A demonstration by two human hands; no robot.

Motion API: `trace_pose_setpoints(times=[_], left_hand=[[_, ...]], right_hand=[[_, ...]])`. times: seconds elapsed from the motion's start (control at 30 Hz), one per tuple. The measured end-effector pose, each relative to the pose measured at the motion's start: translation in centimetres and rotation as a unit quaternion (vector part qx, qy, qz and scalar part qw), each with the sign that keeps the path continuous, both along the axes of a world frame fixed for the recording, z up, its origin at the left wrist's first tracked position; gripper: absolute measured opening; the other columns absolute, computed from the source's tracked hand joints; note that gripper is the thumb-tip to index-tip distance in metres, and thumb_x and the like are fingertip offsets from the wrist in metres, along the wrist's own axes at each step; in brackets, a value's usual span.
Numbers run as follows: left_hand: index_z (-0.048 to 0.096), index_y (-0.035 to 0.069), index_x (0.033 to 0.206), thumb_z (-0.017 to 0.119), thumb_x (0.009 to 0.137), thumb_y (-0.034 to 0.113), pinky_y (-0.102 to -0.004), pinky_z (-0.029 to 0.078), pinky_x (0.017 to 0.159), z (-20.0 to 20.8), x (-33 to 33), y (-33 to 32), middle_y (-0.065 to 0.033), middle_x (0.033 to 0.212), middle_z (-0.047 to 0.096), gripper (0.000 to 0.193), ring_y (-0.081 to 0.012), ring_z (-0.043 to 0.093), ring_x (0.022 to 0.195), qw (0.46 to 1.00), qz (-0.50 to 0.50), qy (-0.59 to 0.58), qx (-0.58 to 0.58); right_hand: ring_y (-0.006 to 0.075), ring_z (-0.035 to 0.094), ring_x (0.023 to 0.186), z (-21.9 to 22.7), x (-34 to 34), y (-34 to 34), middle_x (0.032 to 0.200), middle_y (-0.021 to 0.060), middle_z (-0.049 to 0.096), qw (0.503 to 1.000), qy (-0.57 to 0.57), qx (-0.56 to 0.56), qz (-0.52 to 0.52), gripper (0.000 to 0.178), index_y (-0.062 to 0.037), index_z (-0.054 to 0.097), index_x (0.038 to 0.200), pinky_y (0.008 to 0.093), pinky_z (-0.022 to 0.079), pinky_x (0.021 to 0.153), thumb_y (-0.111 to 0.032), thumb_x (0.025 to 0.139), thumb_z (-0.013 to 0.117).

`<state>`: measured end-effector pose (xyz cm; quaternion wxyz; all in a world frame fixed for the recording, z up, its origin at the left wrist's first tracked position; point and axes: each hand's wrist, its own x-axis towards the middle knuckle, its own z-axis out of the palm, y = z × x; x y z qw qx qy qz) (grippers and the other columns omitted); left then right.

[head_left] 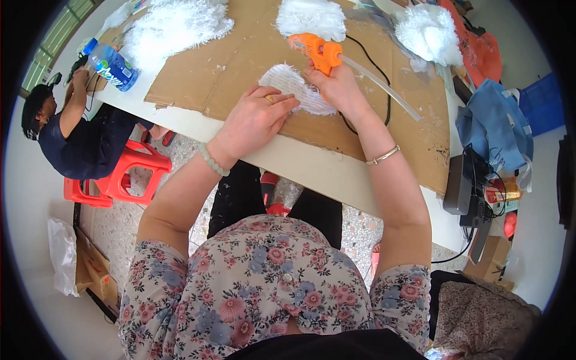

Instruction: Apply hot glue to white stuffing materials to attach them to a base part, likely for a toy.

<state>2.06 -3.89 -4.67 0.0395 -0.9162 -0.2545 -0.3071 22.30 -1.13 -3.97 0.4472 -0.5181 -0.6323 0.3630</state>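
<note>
A white fringed fabric piece (294, 84) with a ribbed upper face lies near the front edge of the cardboard. My left hand (255, 117) covers its lower left edge. Its fingers are bent and pressed together on the fabric, and the fingertips are partly hidden. Wrapped round the handle of an orange hot glue gun (318, 53), my right hand (336, 87) holds it just above the fabric's right side. The gun's nozzle end points to the upper left. From its back, a long translucent glue stick (384, 87) extends to the lower right.
Brown cardboard (240, 54) covers much of the white table (312, 168). White fluffy pieces (174, 33) lie along the far side. A black cord (389, 102) loops beside my right forearm. A blue-capped bottle (112, 65) stands left, near a seated person (81, 138). Blue cloth (495, 117) hangs right.
</note>
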Motion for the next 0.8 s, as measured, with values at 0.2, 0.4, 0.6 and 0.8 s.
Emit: trace_pose_setpoints(times=[0.2,0.4,0.6,0.8], left_hand=[[0.064,0.007,0.101,0.061,0.079,0.010,-0.0388,0.044,0.086,0.3,0.3,-0.2,-0.0055,0.099,0.067,0.022,-0.0238,0.059,0.094,1.000,0.008,-0.008,-0.008],[0.065,0.007,0.099,0.061,0.080,0.012,-0.0375,0.045,0.084,0.6,0.3,-0.3,-0.0053,0.097,0.067,0.021,-0.0225,0.060,0.092,1.000,0.017,-0.011,-0.004],[0.064,0.006,0.098,0.061,0.079,0.012,-0.0371,0.045,0.083,0.8,0.6,-0.1,-0.0055,0.095,0.067,0.020,-0.0228,0.061,0.091,1.000,-0.001,-0.017,-0.009],[0.062,0.000,0.099,0.060,0.079,0.006,-0.0408,0.044,0.085,1.2,0.9,-0.8,-0.0126,0.099,0.065,0.021,-0.0296,0.059,0.094,1.000,0.009,0.020,-0.006]], right_hand=[[0.0116,0.056,0.082,-0.6,0.0,0.0,0.090,0.0040,0.059,1.000,-0.020,0.009,0.004,0.022,-0.0007,0.055,0.101,0.0253,0.047,0.075,-0.014,0.085,0.063],[0.0149,0.060,0.094,0.2,0.1,-0.7,0.098,0.0069,0.058,0.998,0.054,0.002,0.031,0.020,0.0024,0.054,0.102,0.0274,0.048,0.082,-0.009,0.087,0.059],[0.0140,0.061,0.089,0.5,0.1,-1.6,0.095,0.0059,0.059,1.000,0.012,0.006,0.022,0.020,0.0023,0.054,0.103,0.0269,0.049,0.080,-0.009,0.087,0.058],[0.0378,0.059,0.082,0.3,-1.4,-2.5,0.092,0.0199,0.060,0.974,-0.174,0.143,0.000,0.031,-0.0010,0.056,0.099,0.0414,0.049,0.070,-0.024,0.079,0.059]])
